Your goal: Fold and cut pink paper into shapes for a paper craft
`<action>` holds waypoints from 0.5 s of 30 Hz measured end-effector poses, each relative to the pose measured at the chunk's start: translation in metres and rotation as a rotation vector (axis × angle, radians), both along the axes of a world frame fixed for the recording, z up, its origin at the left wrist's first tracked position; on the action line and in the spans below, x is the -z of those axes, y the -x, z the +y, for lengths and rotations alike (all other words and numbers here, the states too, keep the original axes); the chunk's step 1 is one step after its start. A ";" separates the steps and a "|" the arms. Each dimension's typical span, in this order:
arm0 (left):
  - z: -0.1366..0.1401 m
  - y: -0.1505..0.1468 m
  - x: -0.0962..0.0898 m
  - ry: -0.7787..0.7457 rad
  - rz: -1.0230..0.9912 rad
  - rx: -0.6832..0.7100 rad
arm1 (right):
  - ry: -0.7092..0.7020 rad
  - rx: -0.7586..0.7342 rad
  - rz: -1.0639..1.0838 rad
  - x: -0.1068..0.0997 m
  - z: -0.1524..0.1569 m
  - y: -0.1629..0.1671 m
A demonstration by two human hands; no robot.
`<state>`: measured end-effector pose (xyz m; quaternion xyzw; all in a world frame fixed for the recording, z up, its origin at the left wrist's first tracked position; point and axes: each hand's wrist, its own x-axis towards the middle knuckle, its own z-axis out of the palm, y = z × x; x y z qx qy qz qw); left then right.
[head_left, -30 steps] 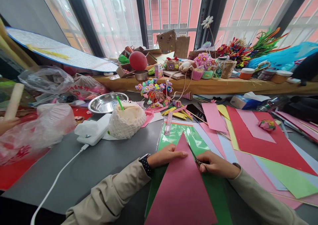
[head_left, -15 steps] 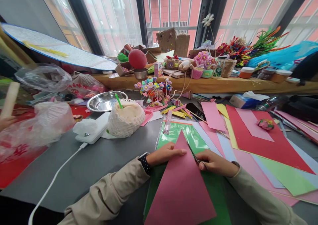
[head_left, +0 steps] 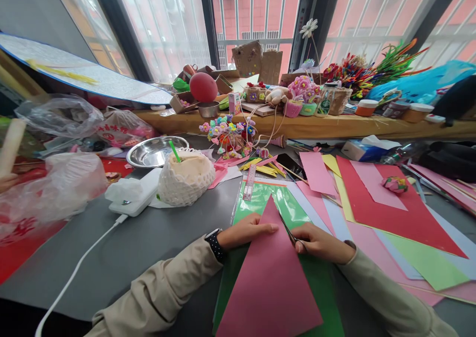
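Note:
My left hand (head_left: 247, 231) grips a pink paper triangle (head_left: 270, 277) near its top, thumb lying across the front and fingers behind. The triangle's point faces away from me and its wide end hangs toward me. In my right hand (head_left: 316, 243) is a pair of scissors (head_left: 288, 228), its blades along the paper's upper right edge. Whether the blades are parted is hard to make out. Beneath the paper lies a green sheet pack (head_left: 293, 205) in a clear sleeve, with a clear ruler (head_left: 249, 182) at its far left corner.
Coloured paper sheets (head_left: 401, 213) overlap on the right. To the left stand a coconut in white foam netting (head_left: 186, 178), a metal plate (head_left: 148, 152) and a white power strip (head_left: 134, 200) with its cable. Craft flowers (head_left: 226, 134) sit before the wooden ledge (head_left: 167, 125). Another person's hand (head_left: 7, 182) shows far left.
The whole view has shifted slightly, so things sit a little further left. Both hands keep their hold on the paper and the scissors, with hardly any movement.

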<state>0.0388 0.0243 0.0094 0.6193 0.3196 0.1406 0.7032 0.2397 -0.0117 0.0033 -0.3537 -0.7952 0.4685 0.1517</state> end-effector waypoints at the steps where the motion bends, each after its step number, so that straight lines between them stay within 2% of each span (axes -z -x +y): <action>1: 0.000 0.000 0.000 0.007 -0.007 -0.006 | 0.002 -0.001 0.003 0.000 0.000 0.000; 15: -0.001 0.000 -0.002 -0.002 0.004 -0.004 | 0.000 0.006 0.008 0.003 0.000 -0.001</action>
